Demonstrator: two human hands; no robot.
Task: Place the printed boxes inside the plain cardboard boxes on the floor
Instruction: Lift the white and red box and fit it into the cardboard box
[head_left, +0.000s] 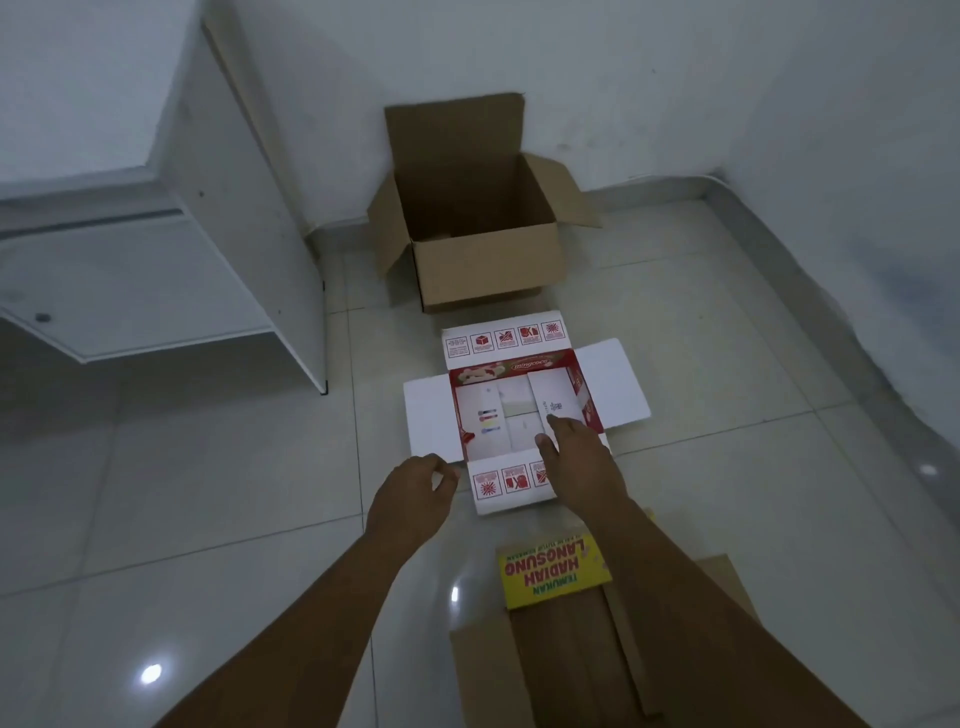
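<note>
A red-and-white printed box (519, 410) lies on the floor tiles with all its flaps spread open and its white inside showing. My right hand (576, 457) reaches over its near flap, fingers stretched flat onto the inside right part of the box. My left hand (415, 493) hovers at the near left corner, fingers curled next to the left flap's edge; I cannot tell whether it grips the flap. Behind the printed box stands a plain cardboard box (488, 260), open on top with its flaps up, against the wall.
A second brown cardboard box (519, 670) with a yellow printed flap (553, 569) sits near my feet under my right arm. A white cabinet (234, 249) stands at the left. Walls close off the back and right. Glossy floor tiles (208, 493) lie to the left.
</note>
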